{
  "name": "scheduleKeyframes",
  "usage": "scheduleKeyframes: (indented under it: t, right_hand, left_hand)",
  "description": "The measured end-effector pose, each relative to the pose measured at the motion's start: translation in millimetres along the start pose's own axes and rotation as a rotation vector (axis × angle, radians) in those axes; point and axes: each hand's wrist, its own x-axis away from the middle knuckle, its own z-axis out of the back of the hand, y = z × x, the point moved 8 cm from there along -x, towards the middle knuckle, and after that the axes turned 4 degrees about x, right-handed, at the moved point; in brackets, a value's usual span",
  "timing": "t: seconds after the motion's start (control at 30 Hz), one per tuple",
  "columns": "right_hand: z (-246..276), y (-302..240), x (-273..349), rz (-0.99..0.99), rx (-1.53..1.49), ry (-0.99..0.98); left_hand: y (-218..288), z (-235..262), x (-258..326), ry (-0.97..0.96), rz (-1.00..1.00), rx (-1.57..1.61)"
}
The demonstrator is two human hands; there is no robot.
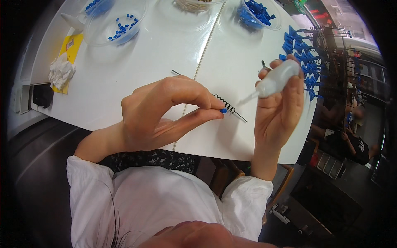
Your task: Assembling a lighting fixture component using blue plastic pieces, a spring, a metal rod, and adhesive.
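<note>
My left hand (165,109) is closed in a pinch, with a small blue cap (223,110) showing at the fingertips. Right beside those fingertips runs a thin dark wire with a black coil (228,106); its straight ends slant out on both sides of the hand. Whether the fingers grip the wire too, I cannot tell. My right hand (281,105) is wrapped round a whitish squeeze bottle (279,78), tilted so its fine nozzle points down-left toward the coil, a little apart from it. A dark pointed tip (264,65) sticks out by the right fingers; its kind is unclear.
Clear round tubs stand at the far side: one with scattered small blue pieces (124,28), one heaped with blue parts (258,14). Blue clip-like pieces (304,62) line the right table edge. Crumpled tissue (62,71) lies on a yellow packet. A person (351,144) sits far right.
</note>
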Motion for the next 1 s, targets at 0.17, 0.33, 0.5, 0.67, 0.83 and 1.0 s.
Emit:
scheduleKeyframes:
  t: [0.17, 0.33, 0.5, 0.67, 0.83, 1.0]
  right_hand:
    - [20.7, 30.1, -2.8, -0.206, -0.178, 0.120]
    - [45.7, 51.2, 7.5, -0.355, -0.200, 0.167]
    - [47.9, 38.9, 6.0, -0.210, 0.242, 0.096]
    - [41.7, 38.7, -2.2, 0.063, 0.667, -0.046]
    - [49.2, 46.3, -0.9, 0.009, 0.706, 0.012]
    - [42.1, 40.0, -1.8, 0.004, 0.806, -0.002]
  left_hand:
    - [-1.1, 2.8, 2.6, 0.026, 0.044, 0.049]
    - [-0.6, 9.9, 7.8, 0.139, 0.017, 0.056]
    - [-2.8, 14.2, 13.3, 0.115, 0.048, 0.046]
    - [-7.8, 30.0, 20.8, 0.157, 0.076, -0.002]
    - [-14.5, 48.2, 24.5, 0.208, 0.094, -0.046]
    - [-13.7, 58.0, 24.9, 0.286, 0.049, -0.073]
